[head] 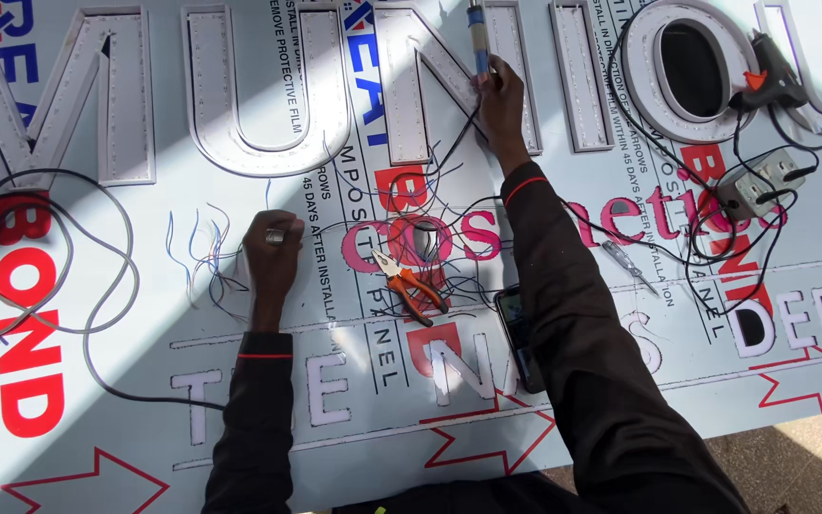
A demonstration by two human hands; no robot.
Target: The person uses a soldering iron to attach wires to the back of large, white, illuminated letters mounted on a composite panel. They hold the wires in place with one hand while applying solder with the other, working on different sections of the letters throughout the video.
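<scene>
My right hand [500, 95] is closed around a blue-handled soldering iron [478, 38], holding it upright against the edge of a white channel letter [420, 86] on the sign panel. My left hand [273, 249] rests fisted on the panel [145, 419], beside a bunch of thin blue and red wires [204, 252]; whether it pinches a wire is unclear. Orange-handled pliers [411, 286] lie between my arms among tangled thin wires [449, 190]. Both arms wear dark sleeves.
A phone [518, 338] lies under my right forearm. A screwdriver [628, 265], a grey socket box [761, 183] with black cables and a glue gun [771, 78] sit at right. A grey cable [97, 286] loops at left. Floor shows beyond the panel's lower right edge.
</scene>
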